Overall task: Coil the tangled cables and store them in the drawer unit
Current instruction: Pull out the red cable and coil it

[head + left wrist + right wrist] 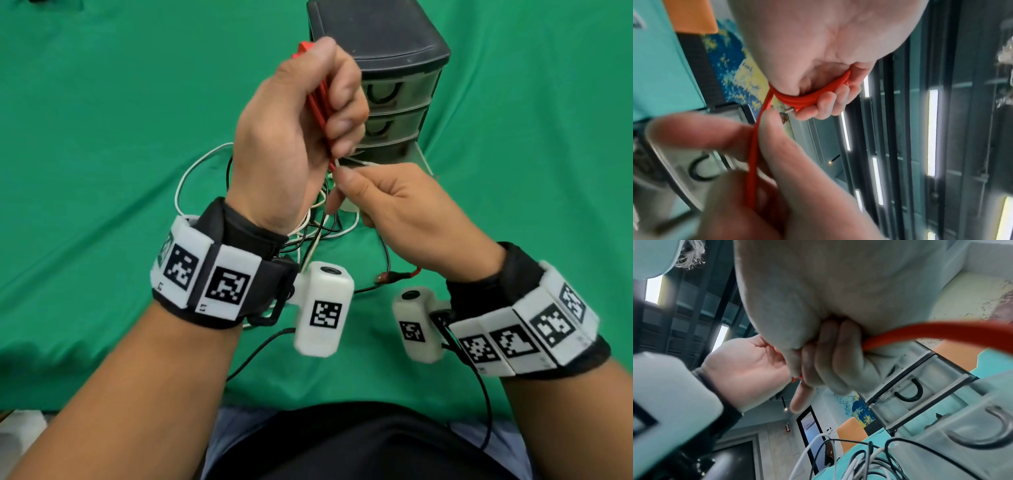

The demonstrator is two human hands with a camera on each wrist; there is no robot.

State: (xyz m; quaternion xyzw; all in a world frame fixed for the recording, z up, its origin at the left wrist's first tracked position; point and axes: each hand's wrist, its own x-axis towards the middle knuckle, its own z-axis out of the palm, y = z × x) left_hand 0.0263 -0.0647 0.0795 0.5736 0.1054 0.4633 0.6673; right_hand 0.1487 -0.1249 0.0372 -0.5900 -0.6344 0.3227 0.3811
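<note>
At twelve o'clock, the left hand (294,137) grips the red coil (317,102). At three o'clock of it, the right hand (404,212) pinches its tail, before the drawers (394,68).

Each bare forearm wears a black wrist strap (239,233) ringed with white marker blocks (233,284) and a white camera pod (323,308) trailing black wire.

Left hand (294,137) raised, fingers curled in a fist, right hand (404,212) lower, fingertips pinched together
</note>
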